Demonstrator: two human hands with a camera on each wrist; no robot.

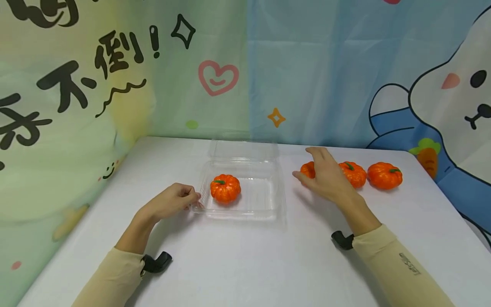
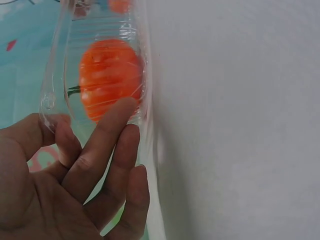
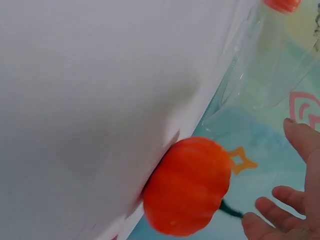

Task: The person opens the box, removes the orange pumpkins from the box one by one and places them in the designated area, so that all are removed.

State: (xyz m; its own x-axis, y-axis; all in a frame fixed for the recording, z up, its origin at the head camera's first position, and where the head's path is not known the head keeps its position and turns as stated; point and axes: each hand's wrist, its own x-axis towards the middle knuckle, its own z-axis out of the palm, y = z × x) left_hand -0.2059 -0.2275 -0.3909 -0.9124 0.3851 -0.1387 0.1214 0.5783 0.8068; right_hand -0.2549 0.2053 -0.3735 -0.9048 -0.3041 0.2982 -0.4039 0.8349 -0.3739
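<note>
A clear plastic clamshell box [image 1: 261,194] lies with its lid raised toward the back, one small orange pumpkin [image 1: 225,189] in its left half. My left hand [image 1: 176,200] pinches the box's near left rim between thumb and index finger; the left wrist view shows the other fingers extended along the wall. Over on the right, my right hand [image 1: 326,177] hovers above another orange pumpkin [image 1: 307,169], partly hiding it. The right wrist view shows this pumpkin [image 3: 187,186] with its green stem near the spread fingers, which appear apart from it.
Two more orange pumpkins, a middle one [image 1: 353,175] and a right one [image 1: 385,175], sit in a row beyond my right hand. A white table [image 1: 245,260] carries everything. Behind it hangs a printed cloth backdrop [image 1: 307,64] with cartoon drawings.
</note>
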